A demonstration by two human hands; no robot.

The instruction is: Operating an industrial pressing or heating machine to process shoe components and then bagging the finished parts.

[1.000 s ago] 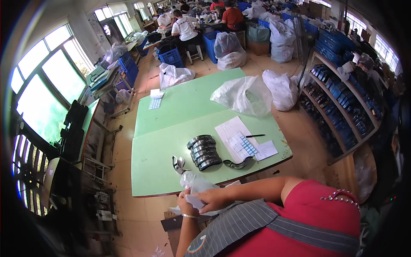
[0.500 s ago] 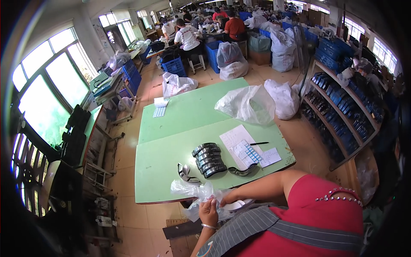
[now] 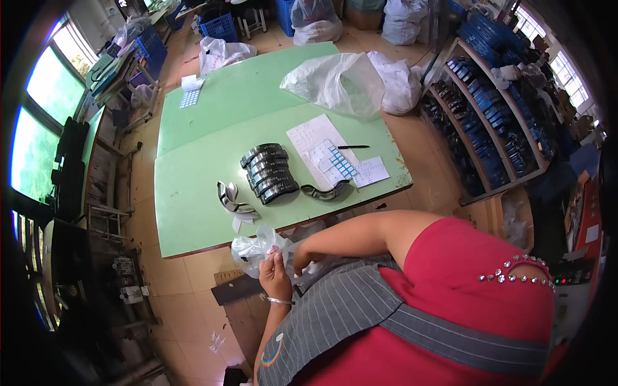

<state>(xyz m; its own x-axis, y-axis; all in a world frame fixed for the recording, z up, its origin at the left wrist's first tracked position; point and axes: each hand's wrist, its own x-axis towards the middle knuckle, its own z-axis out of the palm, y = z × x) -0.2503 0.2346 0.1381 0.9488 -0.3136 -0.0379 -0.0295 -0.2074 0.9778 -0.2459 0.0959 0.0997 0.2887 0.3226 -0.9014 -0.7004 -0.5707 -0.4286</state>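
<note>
A crumpled clear plastic bag (image 3: 254, 248) hangs at the table's near edge, just in front of my body. My left hand (image 3: 275, 276) pinches its upper part between thumb and fingers. Close beside it, my right hand (image 3: 302, 257) reaches down at the bag's opening, fingers mostly hidden. Some white shows below that hand, too covered to name. On the green table (image 3: 187, 219) a stack of shiny black curved pieces (image 3: 269, 174) stands nearby. To its left lies a white-and-black curved piece (image 3: 235, 201), and a dark curved piece (image 3: 326, 191) is on its right.
Paper sheets (image 3: 306, 135), a blue-and-white label sheet (image 3: 342, 162) and a black pen (image 3: 354, 147) lie on the table. A big clear bag (image 3: 338, 80) sits at its far right. Beyond the right side stands a rack of dark pieces (image 3: 489, 122); white sacks (image 3: 396, 83) stand nearer.
The view has tipped downward, so the table sits higher and further left. My right hand has drawn in closer to my left at the bag. White scraps now show beside the left curved piece.
</note>
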